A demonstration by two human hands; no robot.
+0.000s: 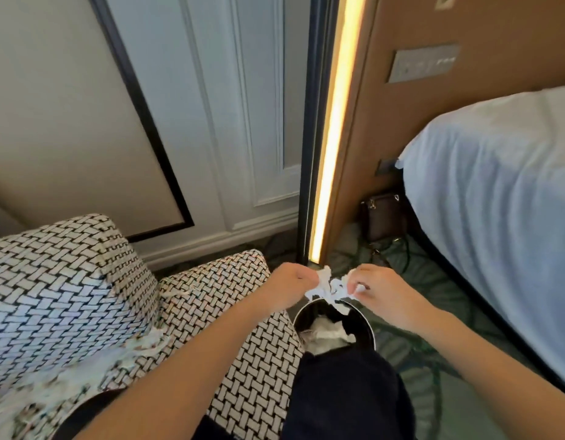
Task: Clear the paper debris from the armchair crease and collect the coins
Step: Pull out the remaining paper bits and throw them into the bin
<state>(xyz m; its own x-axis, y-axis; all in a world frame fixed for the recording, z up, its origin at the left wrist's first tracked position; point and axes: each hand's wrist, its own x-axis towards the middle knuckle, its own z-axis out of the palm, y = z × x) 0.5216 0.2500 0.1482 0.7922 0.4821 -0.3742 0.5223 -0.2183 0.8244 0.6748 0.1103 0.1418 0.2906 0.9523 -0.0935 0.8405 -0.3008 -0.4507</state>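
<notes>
Woven black-and-white fabric covers the armchair [68,296] at eight o'clock, its crease strewn with pale paper debris [84,373]. A black bin [367,328] at six o'clock holds white scraps. Above it, left hand [287,285] and right hand [379,290] pinch torn white paper [330,290] between their fingertips.

Armchair [84,296] left, bin [367,325] right of it, bed [497,201] far right.
</notes>
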